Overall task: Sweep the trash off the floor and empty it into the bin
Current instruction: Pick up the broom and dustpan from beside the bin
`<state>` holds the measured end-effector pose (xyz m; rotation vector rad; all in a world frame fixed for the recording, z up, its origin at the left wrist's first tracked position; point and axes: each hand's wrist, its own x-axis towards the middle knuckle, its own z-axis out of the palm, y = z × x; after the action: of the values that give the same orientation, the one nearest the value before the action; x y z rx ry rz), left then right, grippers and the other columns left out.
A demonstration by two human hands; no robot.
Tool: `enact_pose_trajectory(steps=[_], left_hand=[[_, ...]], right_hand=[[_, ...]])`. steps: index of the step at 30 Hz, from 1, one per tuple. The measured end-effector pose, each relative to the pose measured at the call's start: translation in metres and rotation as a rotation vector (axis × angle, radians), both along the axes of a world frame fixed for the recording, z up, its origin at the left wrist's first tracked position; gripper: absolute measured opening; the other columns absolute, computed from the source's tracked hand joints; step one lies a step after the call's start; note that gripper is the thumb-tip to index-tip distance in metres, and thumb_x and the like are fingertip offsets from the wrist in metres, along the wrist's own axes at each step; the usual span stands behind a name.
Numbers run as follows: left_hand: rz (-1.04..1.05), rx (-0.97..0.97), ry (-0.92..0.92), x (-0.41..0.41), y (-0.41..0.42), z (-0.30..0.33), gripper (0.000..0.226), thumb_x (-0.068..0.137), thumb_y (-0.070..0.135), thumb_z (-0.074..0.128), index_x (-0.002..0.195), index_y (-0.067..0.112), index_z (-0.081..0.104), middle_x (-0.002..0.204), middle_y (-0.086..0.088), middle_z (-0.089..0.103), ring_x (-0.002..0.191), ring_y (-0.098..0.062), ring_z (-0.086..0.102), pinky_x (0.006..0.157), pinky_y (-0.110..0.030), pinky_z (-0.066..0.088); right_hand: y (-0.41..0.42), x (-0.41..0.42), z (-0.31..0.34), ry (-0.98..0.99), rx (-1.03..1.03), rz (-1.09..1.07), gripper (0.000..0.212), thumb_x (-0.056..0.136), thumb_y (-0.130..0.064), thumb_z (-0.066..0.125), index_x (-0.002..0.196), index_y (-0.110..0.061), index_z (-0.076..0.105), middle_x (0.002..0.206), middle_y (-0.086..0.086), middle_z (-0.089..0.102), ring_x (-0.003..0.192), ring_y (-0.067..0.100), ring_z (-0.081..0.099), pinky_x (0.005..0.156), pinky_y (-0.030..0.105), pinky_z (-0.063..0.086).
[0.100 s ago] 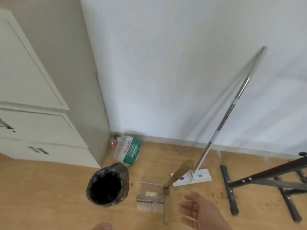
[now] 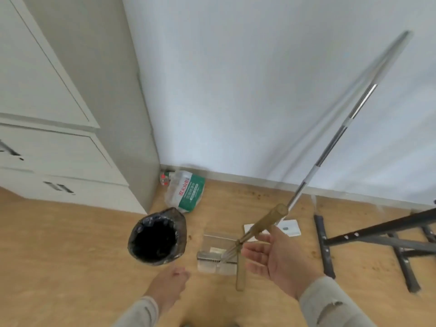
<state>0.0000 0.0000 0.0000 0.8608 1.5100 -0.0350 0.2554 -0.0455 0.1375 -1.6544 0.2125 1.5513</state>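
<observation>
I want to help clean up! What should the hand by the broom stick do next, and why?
Probably close the right hand around the broom handle. Its fingers are spread open right beside the handle and grip nothing yet. The handle sticks up from the dustpan, next to the bin, and crumbs dot the floor. The left hand holds nothing.

Two hands are in view, the left hand (image 2: 171, 285) and the right hand (image 2: 274, 257), each coming out of a pale sleeve. On the floor there is one bin (image 2: 157, 239) (lined with a black bag), one clear dustpan (image 2: 215, 254) with one tan handle (image 2: 266, 221), one large water bottle (image 2: 185, 193), and one mop (image 2: 339, 138) leaning on the wall. One grey cabinet (image 2: 70, 114) stands at the left and one black metal stand (image 2: 377, 239) lies at the right.
</observation>
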Motion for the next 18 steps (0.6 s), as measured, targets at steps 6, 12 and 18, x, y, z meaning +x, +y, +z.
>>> enact_pose_trajectory(steps=[6,12,18], left_hand=[[-0.298,0.042,-0.076,0.119,-0.019,-0.001,0.065,0.078,0.062,0.058,0.126,0.019,0.057,0.109,0.0,0.065,0.091,-0.019,0.062,0.083,-0.033,0.05],[-0.036,-0.018,0.024,0.169,-0.023,-0.028,0.024,0.098,0.024,0.05,0.079,0.011,0.056,0.074,-0.005,0.06,0.061,-0.022,0.055,0.063,-0.03,0.048],[-0.008,-0.042,-0.006,0.167,-0.072,-0.04,0.016,0.096,0.025,0.053,0.081,0.021,0.054,0.08,0.003,0.059,0.074,-0.018,0.058,0.076,-0.033,0.05]], right_hand=[[0.039,-0.004,0.02,0.207,0.019,0.023,0.041,0.096,-0.045,0.06,0.099,-0.006,0.049,0.072,0.014,0.055,0.055,0.023,0.062,0.05,0.035,0.063],[0.027,-0.001,0.024,0.278,-0.012,0.099,0.024,0.083,-0.017,0.073,0.093,-0.005,0.054,0.071,0.012,0.053,0.044,0.016,0.055,0.047,0.031,0.061],[0.029,0.037,0.003,0.253,0.014,-0.308,0.03,0.068,0.006,0.067,0.088,-0.007,0.049,0.066,0.01,0.046,0.053,0.014,0.044,0.037,0.025,0.051]])
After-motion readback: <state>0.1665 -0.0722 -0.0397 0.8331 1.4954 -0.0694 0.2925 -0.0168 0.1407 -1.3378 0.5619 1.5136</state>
